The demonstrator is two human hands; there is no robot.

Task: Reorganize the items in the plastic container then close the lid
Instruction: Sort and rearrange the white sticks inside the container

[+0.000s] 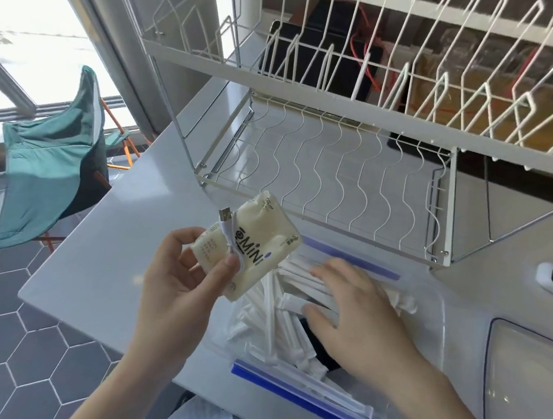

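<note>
My left hand (185,268) grips a tissue pack (250,244) and white cable (230,235). To its right, my right hand (352,314) lies open, flat on paper-wrapped straws (268,329).

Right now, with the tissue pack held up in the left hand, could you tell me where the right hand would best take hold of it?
Probably the free upper end of the tissue pack, pinched across its flat faces, coming from the right. The left hand already covers the lower left end and pins a white cable against the front, so that side is taken. The right hand lies flat on the straws.
</note>
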